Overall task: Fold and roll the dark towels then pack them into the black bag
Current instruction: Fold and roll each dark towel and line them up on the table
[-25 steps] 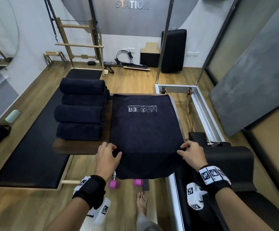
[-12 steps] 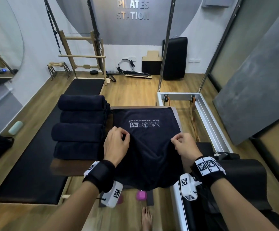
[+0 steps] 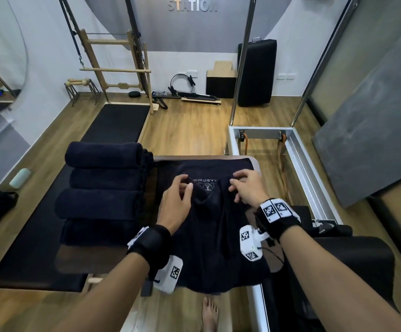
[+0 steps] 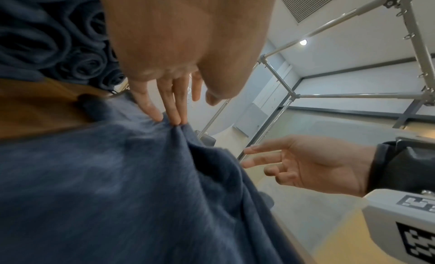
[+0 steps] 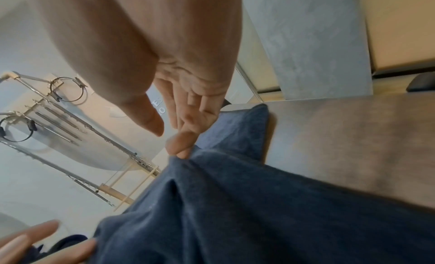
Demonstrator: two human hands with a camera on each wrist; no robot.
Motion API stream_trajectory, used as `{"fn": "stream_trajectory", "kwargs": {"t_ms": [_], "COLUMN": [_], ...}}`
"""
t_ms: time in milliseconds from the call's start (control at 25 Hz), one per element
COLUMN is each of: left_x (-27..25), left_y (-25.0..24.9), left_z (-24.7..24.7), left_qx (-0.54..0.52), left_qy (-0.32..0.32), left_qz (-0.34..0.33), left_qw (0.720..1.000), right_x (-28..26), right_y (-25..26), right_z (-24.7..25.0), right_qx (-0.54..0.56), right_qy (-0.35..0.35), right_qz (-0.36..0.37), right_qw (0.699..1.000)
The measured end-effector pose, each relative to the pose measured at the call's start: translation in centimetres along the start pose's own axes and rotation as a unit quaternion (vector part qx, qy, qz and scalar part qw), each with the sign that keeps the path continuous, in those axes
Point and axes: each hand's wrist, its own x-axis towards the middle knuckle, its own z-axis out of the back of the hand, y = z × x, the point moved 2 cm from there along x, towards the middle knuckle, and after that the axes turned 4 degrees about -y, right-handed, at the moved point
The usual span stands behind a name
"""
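Centre of the head view: dark navy terry towel (image 3: 209,226) spread on the brown wooden tabletop (image 3: 75,262), its near part hanging over the front edge. The folded-over edge sits mid-towel, bunched into creases between the hands. White printed logo on the towel is mirrored and mostly covered; only a fragment of small letters shows, not readable.

Left hand (image 3: 174,203) has fingers extended, fingertips (image 4: 175,117) touching the raised fold, thumb apart from them; nothing is wrapped in the hand. Right hand (image 3: 248,188) is spread with loose fingers, one fingertip (image 5: 180,145) touching the towel's fold. Both wrists wear black bands with white marker-tagged cameras.

Left of centre: four rolled dark navy towels (image 3: 101,190) lined up side by side on the same tabletop, just beside the spread towel. Black mat (image 3: 34,240) on the floor at lower left.

Top of frame: raised silver wall letters reading "STATION" (image 3: 193,6). Black bag: cannot tell which item it is.
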Motion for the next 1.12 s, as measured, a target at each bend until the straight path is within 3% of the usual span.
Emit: {"fn": "stream_trajectory", "kwargs": {"t_ms": [200,320,480,600,680,760,840,960,1040,1120], "left_x": [-6.1,-9.7,-11.5,-10.7,-9.8,-9.3,-9.7,-11.8,-13.5,-14.5], "left_y": [3.9,5.2,5.5,5.3,4.8,4.4,4.2,4.7,5.5,5.9], "left_z": [3.0,4.2,4.2,4.3,4.1,3.9,3.4,2.8,3.1,3.9], "left_qx": [0.092,0.217,0.266,0.187,0.025,-0.105,-0.094,0.011,0.101,0.18], "left_qy": [-0.092,-0.048,-0.003,-0.051,-0.082,-0.075,-0.018,0.059,0.077,0.098], "left_qz": [0.037,0.112,0.149,0.16,0.159,0.166,0.122,0.009,-0.066,-0.095], "left_qw": [0.991,0.969,0.952,0.968,0.983,0.978,0.988,0.998,0.99,0.974], "right_x": [-5.3,-9.4,-12.7,-13.4,-12.9,-12.4,-12.8,-14.4,-15.3,-16.2], "right_y": [-6.7,-8.8,-9.4,-7.8,-6.1,-5.3,-5.7,-7.4,-8.6,-9.4], "right_z": [2.6,3.6,3.5,4.0,4.8,5.5,5.7,5.4,4.9,4.4], "right_qx": [-0.052,-0.108,-0.078,0.086,0.209,0.273,0.223,0.011,-0.105,-0.162], "right_qy": [-0.037,0.008,0.051,0.048,-0.001,-0.032,-0.024,-0.017,-0.008,0.016], "right_qz": [-0.044,-0.084,-0.143,-0.156,-0.143,-0.112,-0.067,0.04,0.116,0.154], "right_qw": [0.997,0.991,0.985,0.983,0.967,0.955,0.972,0.999,0.988,0.974]}}
